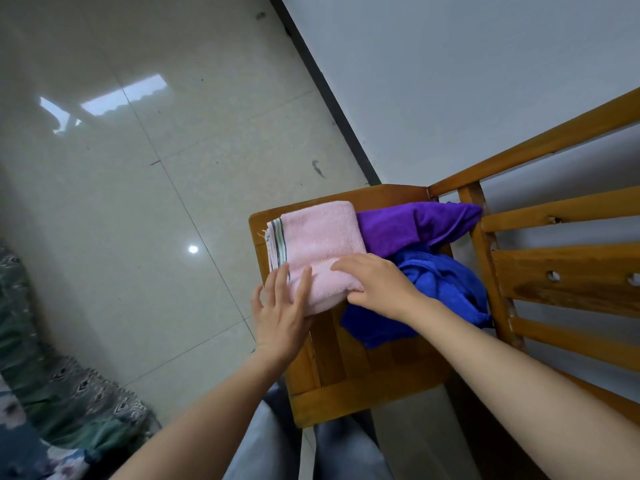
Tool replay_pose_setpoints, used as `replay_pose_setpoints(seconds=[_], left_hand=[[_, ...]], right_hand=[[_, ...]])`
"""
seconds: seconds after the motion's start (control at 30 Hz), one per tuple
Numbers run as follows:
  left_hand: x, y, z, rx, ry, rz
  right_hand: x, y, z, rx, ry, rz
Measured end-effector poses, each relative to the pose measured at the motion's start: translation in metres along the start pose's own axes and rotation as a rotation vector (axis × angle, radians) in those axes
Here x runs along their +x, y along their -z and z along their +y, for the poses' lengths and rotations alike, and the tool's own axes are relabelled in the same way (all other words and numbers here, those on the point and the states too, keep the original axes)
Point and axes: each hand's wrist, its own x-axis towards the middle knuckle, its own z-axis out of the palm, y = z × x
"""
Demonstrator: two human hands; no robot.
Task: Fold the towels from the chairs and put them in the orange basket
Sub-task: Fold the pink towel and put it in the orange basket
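Observation:
A folded pink towel (317, 242) with a striped end lies on the seat of a wooden chair (349, 386). My left hand (282, 313) rests flat on its near left corner, fingers spread. My right hand (377, 282) lies palm down on its near right edge, thumb tucked under the fold. Beside the pink towel a crumpled purple towel (412, 226) sits against the chair back, and a crumpled blue towel (436, 296) lies in front of it, partly under my right wrist. The orange basket is out of view.
The chair's slatted wooden back (561, 271) rises at the right, close to a grey wall (450, 81). Glossy tiled floor (138, 202) spreads to the left. A patterned green fabric (52, 393) lies at the lower left. My legs in grey trousers (277, 445) are below.

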Motion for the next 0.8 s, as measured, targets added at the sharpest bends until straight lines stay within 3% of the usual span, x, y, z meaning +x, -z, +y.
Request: replay_pose_setpoints(seconds=[0.13,0.23,0.3,0.53,0.8], left_hand=[[0.003,0.004,0.001,-0.019,-0.032,0.013],[0.005,0.008,-0.004,-0.093,-0.178,0.059],[0.005,0.009,-0.008,-0.123,-0.241,0.061],[0.005,0.021,-0.014,-0.074,-0.292,0.065],[0.041,0.085,-0.007,0.000,-0.327,0.144]], right_hand=[[-0.007,-0.001,0.002,-0.085,0.015,-0.092],[-0.014,-0.016,0.002,-0.472,0.131,0.047],[-0.018,-0.037,0.002,-0.608,0.156,0.127],[-0.015,-0.060,0.005,-0.635,0.240,0.425],[-0.025,0.015,-0.019,-0.602,0.264,0.556]])
